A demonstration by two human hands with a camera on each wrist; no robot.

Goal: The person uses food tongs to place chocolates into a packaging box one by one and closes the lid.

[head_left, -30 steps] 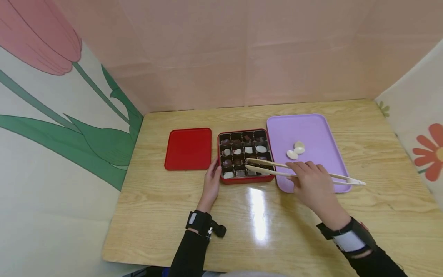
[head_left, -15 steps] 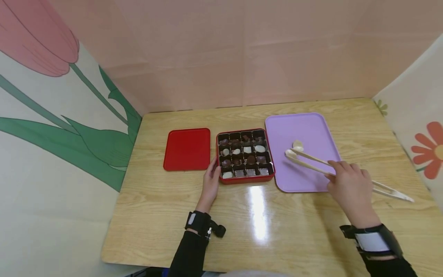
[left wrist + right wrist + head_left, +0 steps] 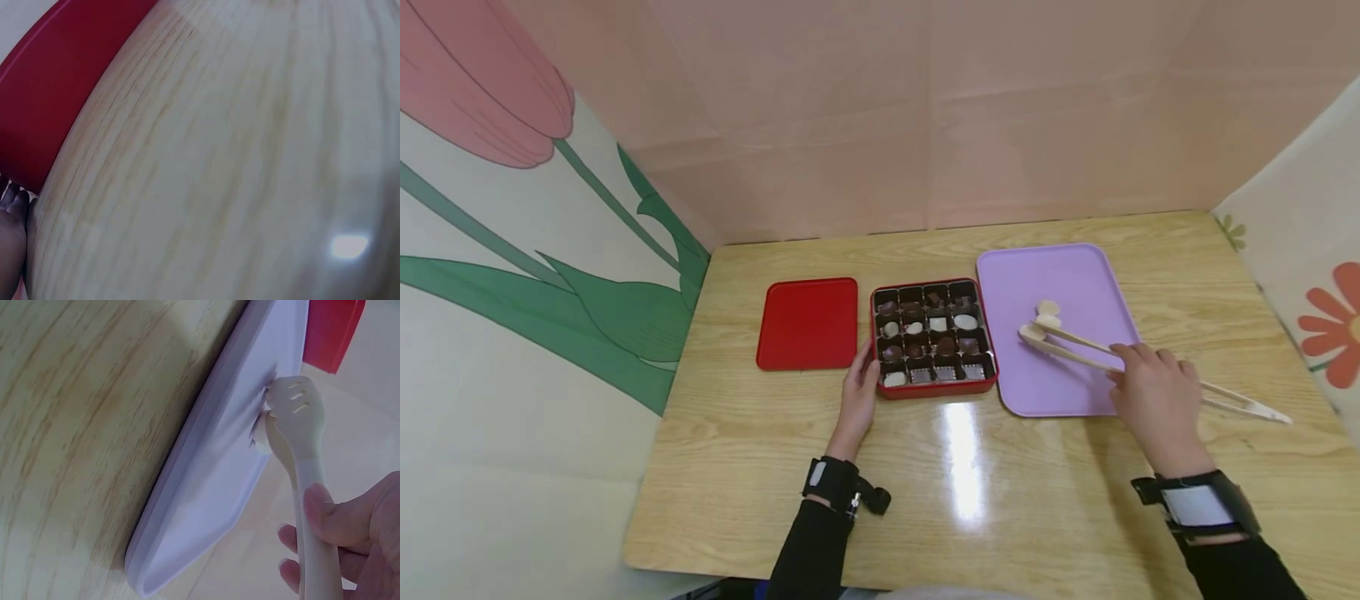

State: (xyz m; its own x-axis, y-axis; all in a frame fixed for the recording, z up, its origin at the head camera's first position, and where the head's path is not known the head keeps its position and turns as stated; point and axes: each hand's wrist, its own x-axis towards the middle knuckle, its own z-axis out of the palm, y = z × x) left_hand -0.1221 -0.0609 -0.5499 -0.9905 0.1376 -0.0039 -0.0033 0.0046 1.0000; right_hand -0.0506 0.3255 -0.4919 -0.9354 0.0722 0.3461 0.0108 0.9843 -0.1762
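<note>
My right hand [image 3: 1157,404] grips a pair of pale tongs [image 3: 306,456] around the middle of the arms. In the head view, the tong tips are low over the lilac tray [image 3: 1052,275], right at a white oval candy that they partly cover. Just behind the tips lie a white piece [image 3: 1048,321] and a cream one [image 3: 1047,307]. My left hand [image 3: 856,400] rests with its fingers along the left side of a red box [image 3: 936,389]. Dark and white chocolates [image 3: 945,345] sit in the box's brown divided insert; several front compartments show only their ridged floor.
A flat red lid [image 3: 808,325] lies on the wooden table [image 3: 730,467], left of the box. The tray stands close against the box's right side. A pink backdrop [image 3: 925,125] rises behind the table, with flowered cloths at both sides.
My right hand has carried the tongs right, from over the box's third row to the white candies on the tray. My left hand stays at the box.
</note>
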